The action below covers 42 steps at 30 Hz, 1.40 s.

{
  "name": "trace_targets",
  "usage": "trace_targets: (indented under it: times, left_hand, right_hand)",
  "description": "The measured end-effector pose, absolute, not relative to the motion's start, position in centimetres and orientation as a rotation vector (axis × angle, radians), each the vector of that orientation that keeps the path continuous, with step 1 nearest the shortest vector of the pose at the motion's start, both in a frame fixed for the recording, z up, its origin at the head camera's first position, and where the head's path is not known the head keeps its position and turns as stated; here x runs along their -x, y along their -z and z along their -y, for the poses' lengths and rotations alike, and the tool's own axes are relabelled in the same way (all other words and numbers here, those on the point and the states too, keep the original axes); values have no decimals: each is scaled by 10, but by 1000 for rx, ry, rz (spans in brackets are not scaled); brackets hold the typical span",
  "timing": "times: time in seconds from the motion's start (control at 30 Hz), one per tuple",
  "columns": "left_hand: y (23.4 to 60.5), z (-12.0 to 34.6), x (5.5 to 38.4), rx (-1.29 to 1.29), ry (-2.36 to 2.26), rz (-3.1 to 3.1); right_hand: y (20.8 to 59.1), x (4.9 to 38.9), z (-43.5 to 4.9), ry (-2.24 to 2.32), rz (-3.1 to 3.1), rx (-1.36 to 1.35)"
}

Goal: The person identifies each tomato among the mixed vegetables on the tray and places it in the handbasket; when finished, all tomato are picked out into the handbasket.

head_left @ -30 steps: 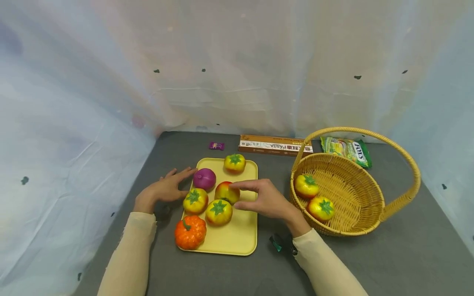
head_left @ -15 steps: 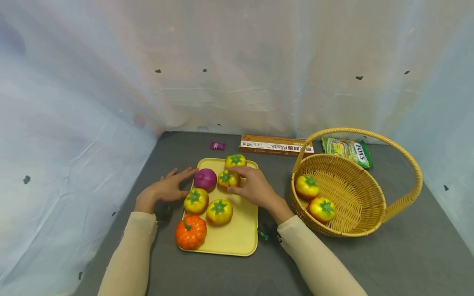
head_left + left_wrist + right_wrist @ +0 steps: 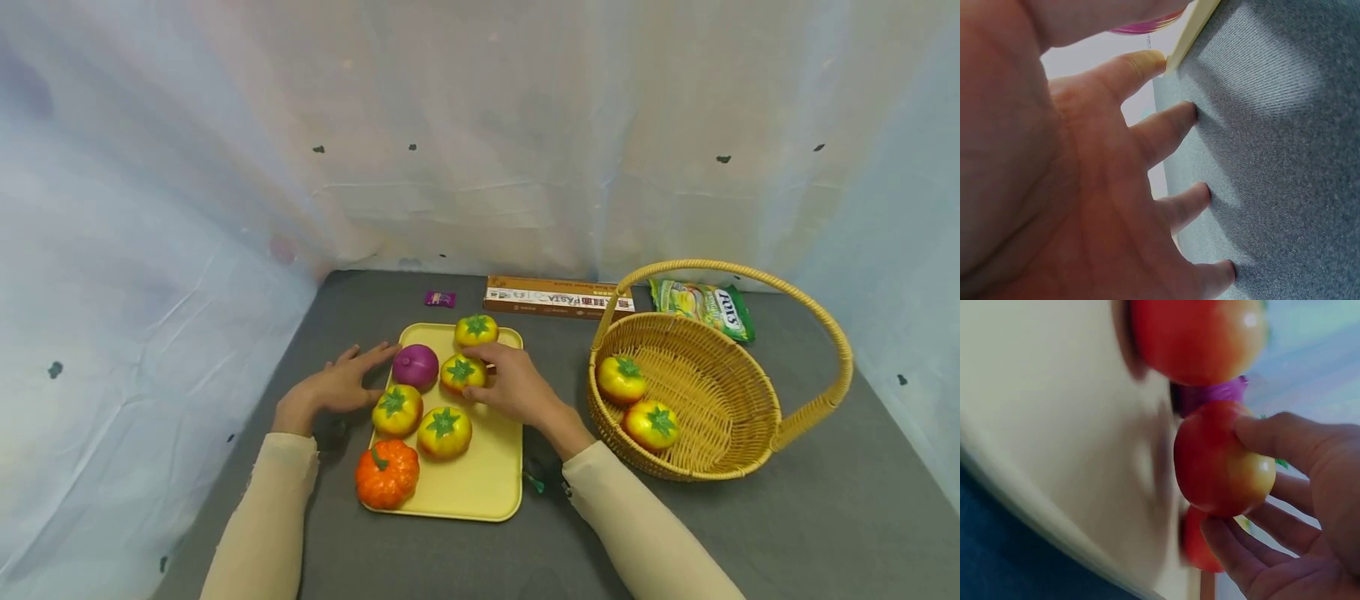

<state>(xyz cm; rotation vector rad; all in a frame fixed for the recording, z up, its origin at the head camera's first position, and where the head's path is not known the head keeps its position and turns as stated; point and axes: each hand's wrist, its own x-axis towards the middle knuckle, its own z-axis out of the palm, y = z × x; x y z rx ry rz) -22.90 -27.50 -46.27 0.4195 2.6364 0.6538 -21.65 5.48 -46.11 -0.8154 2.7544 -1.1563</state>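
Note:
My left hand [image 3: 339, 385] lies at the tray's left edge, fingers spread; in the left wrist view the index fingertip [image 3: 1159, 61] touches the rim and the other fingertips meet the grey cloth. With thumb and fingers, my right hand [image 3: 517, 385] holds a yellow-red toy tomato [image 3: 1219, 465], its green star leaf upward, over the yellow tray [image 3: 487, 487]. Around it on the tray are a purple toy onion [image 3: 416, 367], a far tomato [image 3: 476, 330], a left tomato [image 3: 397, 410], a near tomato [image 3: 445, 432] and an orange pumpkin [image 3: 387, 473].
Right of the tray stands a wicker basket [image 3: 701, 396] with a tall handle and two tomatoes [image 3: 651, 425] inside. Along the back lie a small purple packet [image 3: 440, 298], a pasta box [image 3: 558, 297] and a green snack bag [image 3: 705, 307]. A pale curtain [image 3: 480, 167] surrounds the table.
My right hand has moved left and away from me; the tomato there went from leaf facing me to leaf up, farther back, then shifted slightly nearer. My left hand stays put.

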Motion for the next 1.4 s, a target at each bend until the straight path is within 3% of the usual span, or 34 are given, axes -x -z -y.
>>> trace_targets:
  times: [0.3, 0.6, 0.9, 1.2, 1.4]
  left_hand:
    - [466, 275, 230, -406, -653, -2634]
    - [463, 276, 231, -428, -640, -2642]
    - [461, 277, 231, -420, -645, -2636]
    - [461, 275, 230, -405, -637, -2636]
    - [463, 273, 230, -410, -651, -2629]
  right_hand:
    - [423, 174, -106, 1292, -2605, 918]
    - [402, 128, -215, 1481, -2546, 862]
    - [398, 86, -310, 1358, -2824, 568]
    - [399, 79, -331, 784, -2994, 273]
    - [405, 83, -327, 794, -2927, 295]
